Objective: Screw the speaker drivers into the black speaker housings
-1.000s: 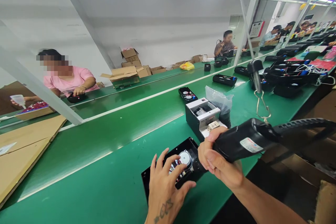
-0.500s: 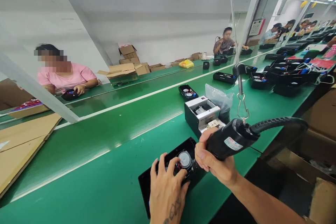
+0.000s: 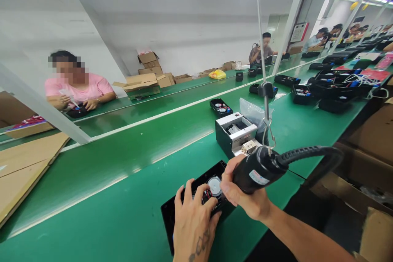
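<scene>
A black plastic speaker housing [image 3: 167,213] lies open side up on the green bench before me. Inside it a round silver speaker driver [image 3: 214,186] and red wires show. My left hand [image 3: 195,217] rests over the housing and grips it, fingers spread and curled into it beside the driver. My right hand [image 3: 242,196] is wrapped round a black electric screwdriver [image 3: 256,172], held tilted over the housing's right end. The tool hangs by a metal hook [image 3: 270,131] from a cord above. Its tip is hidden behind my right hand.
A screw feeder box [image 3: 236,131] stands beyond the housing, with a plastic bag [image 3: 253,114] behind it. Another open housing [image 3: 221,107] sits farther back. Several more housings [image 3: 334,90] crowd the right side. A person in pink [image 3: 81,88] works across the bench. Flat cardboard [image 3: 27,163] lies at left.
My right hand and the screwdriver have shifted left and slightly down, closer over the driver. My left hand has hardly moved. The person in pink now holds up a pale pointed item.
</scene>
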### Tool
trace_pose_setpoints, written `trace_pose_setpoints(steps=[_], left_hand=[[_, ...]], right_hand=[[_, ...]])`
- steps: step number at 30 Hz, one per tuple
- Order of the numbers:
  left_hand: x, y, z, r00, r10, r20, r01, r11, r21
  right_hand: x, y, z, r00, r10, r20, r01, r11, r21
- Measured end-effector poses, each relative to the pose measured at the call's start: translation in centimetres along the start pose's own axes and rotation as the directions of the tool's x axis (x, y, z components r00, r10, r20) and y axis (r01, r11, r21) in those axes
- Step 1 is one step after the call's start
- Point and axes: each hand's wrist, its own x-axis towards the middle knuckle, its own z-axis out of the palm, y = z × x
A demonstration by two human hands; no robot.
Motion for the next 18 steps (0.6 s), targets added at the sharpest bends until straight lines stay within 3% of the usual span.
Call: trace_pose_setpoints(steps=[8, 18], left_hand=[[0.5, -1.1, 1.0, 0.999, 0.034, -0.037, -0.034, 0.999, 0.006], [0.7, -2.7, 2.4, 0.986, 0.133, -0.105, -0.120, 0.986, 0.118]], right_hand=[[0.7, -1.4, 0.7, 0.995, -0.063, 0.083, 0.079, 0.974, -0.210], [0.7, -1.3, 1.8, 0.998, 0.040, 0.056, -0.024, 0.967, -0.255]])
